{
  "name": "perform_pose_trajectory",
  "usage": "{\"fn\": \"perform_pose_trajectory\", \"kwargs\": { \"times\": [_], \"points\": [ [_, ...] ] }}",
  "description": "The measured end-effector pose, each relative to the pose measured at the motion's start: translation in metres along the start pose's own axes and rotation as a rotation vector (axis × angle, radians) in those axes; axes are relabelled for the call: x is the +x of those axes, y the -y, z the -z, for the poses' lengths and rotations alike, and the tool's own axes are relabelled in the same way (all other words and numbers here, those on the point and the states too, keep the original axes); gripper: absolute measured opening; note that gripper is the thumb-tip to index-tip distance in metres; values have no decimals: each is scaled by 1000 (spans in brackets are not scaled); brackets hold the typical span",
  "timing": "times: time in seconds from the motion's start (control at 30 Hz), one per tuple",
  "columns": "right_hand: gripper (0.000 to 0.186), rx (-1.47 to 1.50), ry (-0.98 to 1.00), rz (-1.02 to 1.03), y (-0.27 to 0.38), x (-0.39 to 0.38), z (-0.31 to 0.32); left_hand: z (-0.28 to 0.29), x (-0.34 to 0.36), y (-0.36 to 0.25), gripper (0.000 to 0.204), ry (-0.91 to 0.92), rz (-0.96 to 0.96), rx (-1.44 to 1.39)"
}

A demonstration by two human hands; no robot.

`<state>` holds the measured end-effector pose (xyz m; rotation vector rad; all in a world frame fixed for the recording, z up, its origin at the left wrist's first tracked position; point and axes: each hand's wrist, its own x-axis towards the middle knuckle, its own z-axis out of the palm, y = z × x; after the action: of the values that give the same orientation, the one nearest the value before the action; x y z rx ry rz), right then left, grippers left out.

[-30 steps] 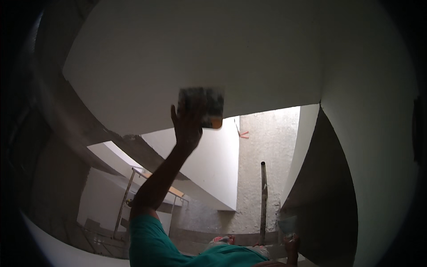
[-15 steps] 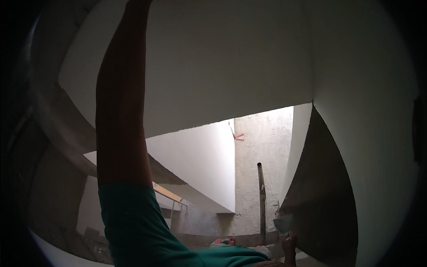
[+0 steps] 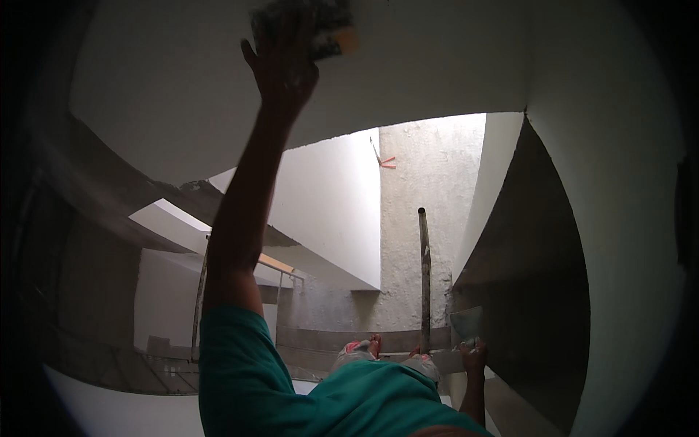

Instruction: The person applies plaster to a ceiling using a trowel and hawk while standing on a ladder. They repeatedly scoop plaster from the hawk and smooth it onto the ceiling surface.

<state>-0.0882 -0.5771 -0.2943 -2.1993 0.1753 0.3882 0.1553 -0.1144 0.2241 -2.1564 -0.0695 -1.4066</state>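
Raised high in front of me, my left hand [image 3: 285, 73] grips a blurred, dark flat tool [image 3: 326, 23] with an orange part, pressed against or very near the white plastered surface [image 3: 408, 65]. The thumb sticks out to the left, and the exact kind of tool cannot be made out. Low on my right, my right hand [image 3: 475, 355] is closed round a putty knife [image 3: 467, 323]. Its wide, pale blade points upward, away from the wall surface.
A long pole [image 3: 426, 277] stands upright beyond my feet. Below lies a rough plastered wall [image 3: 404, 189], with a metal railing [image 3: 278, 280] nearby. A dark, curved-edged opening or wall section [image 3: 531, 298] lies on the right, and my feet [image 3: 375, 346] stand on a narrow ledge.
My left arm has come lower and to the right, bringing the hand and its dark tool into view. My view has tilted, so more of my body shows. The right hand still holds the putty knife.
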Motion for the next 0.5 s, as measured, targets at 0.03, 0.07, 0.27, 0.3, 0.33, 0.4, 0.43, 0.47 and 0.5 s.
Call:
{"fn": "perform_pose_trajectory", "kwargs": {
  "times": [0.03, 0.07, 0.27, 0.3, 0.33, 0.4, 0.43, 0.47, 0.5],
  "points": [
    [32, 29, -5, -5, 4, -4, 5, -6, -21, -17, 87, 33, 15, -15],
    [32, 52, 12, 3, 5, -4, 7, -10, -45, -27, 87, 108, 48, -7],
    [33, -5, 24, 0, -23, -1, -1, -45, -175, -77, 82, 273, 102, -76],
    [33, -12, 31, 13, -28, 0, -1, -45, -192, -82, 82, 307, 99, -110],
    [33, -22, 40, 28, -24, 0, 3, -47, -208, -84, 82, 326, 91, -117],
    [33, -28, 43, 58, -20, -3, 8, -44, -237, -84, 83, 363, 79, -126],
    [33, -16, 24, 67, -21, -4, 8, -35, -238, -86, 84, 386, 64, -157],
    [33, -4, 7, 78, -21, -6, 10, -24, -240, -85, 85, 409, 51, -186],
    [33, -6, -7, 99, -20, -6, 10, -14, -240, -77, 86, 430, 35, -205]
  ]
}}
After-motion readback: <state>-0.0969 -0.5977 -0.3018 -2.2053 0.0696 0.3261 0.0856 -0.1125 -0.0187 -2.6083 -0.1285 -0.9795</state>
